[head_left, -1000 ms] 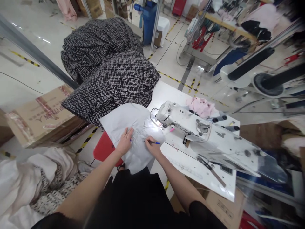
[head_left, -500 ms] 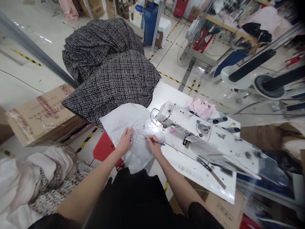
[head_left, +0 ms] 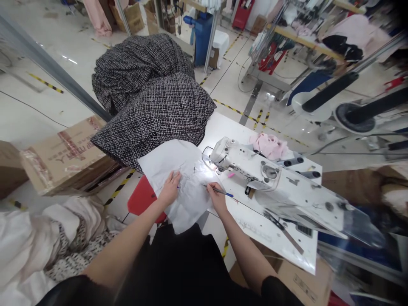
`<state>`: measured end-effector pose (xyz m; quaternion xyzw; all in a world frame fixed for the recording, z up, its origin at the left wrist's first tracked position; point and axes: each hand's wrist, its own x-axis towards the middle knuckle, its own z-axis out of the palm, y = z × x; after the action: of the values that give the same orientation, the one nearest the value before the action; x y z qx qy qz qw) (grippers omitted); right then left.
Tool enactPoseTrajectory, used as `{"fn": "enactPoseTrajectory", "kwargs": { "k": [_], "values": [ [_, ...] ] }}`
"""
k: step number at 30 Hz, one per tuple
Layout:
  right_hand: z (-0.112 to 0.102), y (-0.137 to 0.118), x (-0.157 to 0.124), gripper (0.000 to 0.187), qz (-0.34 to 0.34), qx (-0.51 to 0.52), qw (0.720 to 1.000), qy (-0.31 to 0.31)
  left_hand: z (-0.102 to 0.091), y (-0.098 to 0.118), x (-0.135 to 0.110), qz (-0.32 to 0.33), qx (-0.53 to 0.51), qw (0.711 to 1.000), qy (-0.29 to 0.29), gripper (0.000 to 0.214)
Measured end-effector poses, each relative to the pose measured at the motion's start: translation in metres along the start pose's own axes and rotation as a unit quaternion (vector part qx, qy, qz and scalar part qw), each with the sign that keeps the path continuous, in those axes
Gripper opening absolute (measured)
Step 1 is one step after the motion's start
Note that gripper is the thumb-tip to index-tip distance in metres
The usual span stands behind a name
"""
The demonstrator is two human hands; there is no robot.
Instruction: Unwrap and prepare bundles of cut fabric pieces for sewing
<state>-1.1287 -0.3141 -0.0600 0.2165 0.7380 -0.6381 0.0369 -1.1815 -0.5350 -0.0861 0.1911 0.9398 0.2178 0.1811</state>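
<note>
A wrinkled white cloth (head_left: pixel 188 204) lies partly on the sewing table (head_left: pixel 267 238) and drapes over its near edge toward my body. My left hand (head_left: pixel 170 189) rests flat on the cloth, fingers stretched out. Something small and purple shows beside its fingers, too small to name. My right hand (head_left: pixel 217 195) pinches a pen (head_left: pixel 225 193) with a blue end, its tip pointing left over the cloth. A dark mark (head_left: pixel 194 168) is on the cloth near the lit needle area of the white sewing machine (head_left: pixel 251 163).
Black-and-white woven fabric (head_left: pixel 159 102) is heaped behind the cloth. Pink fabric (head_left: pixel 269 144) and a pair of scissors (head_left: pixel 274 221) lie on the table. Cardboard boxes (head_left: pixel 66 153) and pale garments (head_left: pixel 25 238) are at the left. A red seat (head_left: pixel 142 197) is below the cloth.
My right hand has shifted right with the pen, away from the left hand. The left hand stays on the cloth. The whole view has shifted slightly.
</note>
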Motion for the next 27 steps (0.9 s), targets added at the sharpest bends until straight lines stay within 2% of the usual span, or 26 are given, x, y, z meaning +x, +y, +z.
{"fn": "enactPoseTrajectory", "kwargs": {
  "k": [3,7,13,18,23,27],
  "values": [
    [-0.001,-0.001,-0.004,0.02,0.003,-0.001,1.0,0.001,-0.006,0.01,0.0,-0.016,0.017,1.0,0.013,0.05],
    [-0.002,-0.001,-0.006,0.019,0.009,-0.013,1.0,0.013,-0.009,0.028,-0.004,-0.015,-0.014,0.999,0.049,0.042],
    [-0.003,-0.003,-0.01,0.021,0.016,-0.03,0.999,0.015,0.0,0.05,-0.022,0.009,-0.056,0.998,0.006,0.038],
    [-0.004,-0.003,-0.015,0.02,0.016,-0.041,0.999,0.012,0.013,0.052,-0.046,-0.029,-0.078,0.996,-0.025,0.032],
    [-0.003,-0.006,-0.016,0.018,0.021,-0.053,0.998,0.017,0.02,0.052,-0.06,-0.052,-0.092,0.994,0.004,0.03],
    [-0.002,-0.008,-0.017,0.016,0.014,-0.059,0.998,0.008,0.017,0.055,-0.057,-0.035,-0.099,0.994,0.021,0.023]
  ]
}}
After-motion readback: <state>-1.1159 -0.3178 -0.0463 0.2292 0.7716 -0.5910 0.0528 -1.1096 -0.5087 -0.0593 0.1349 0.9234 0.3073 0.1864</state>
